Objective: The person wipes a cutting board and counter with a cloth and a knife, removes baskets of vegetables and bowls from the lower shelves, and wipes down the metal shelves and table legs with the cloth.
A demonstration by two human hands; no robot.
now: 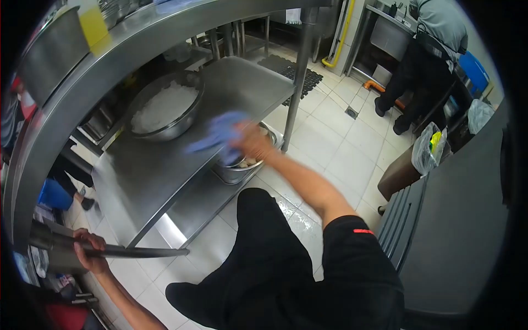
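Observation:
My right hand (pixel 254 142), blurred by motion, holds a blue cloth (pixel 220 132) over the right part of a steel shelf (pixel 242 77) below the upper counter. At the lower left, my left hand (pixel 92 250) is wrapped round a metal table leg (pixel 137 252). On the shelf, to the left of the cloth, sits a large steel bowl (pixel 179 125) filled with white ice-like pieces (pixel 168 107). Partly hidden below my right hand, a metal container (pixel 234 175) with pale round items stands on the lower shelf.
A person (pixel 434 49) stands at a sink (pixel 390 36) at the upper right. Brown bin (pixel 399 173) with a plastic liner stands on the right, near a grey cabinet (pixel 467 220). Another person's leg and shoe (pixel 87 202) show at the left. A black mat (pixel 297 74) lies on the tiles.

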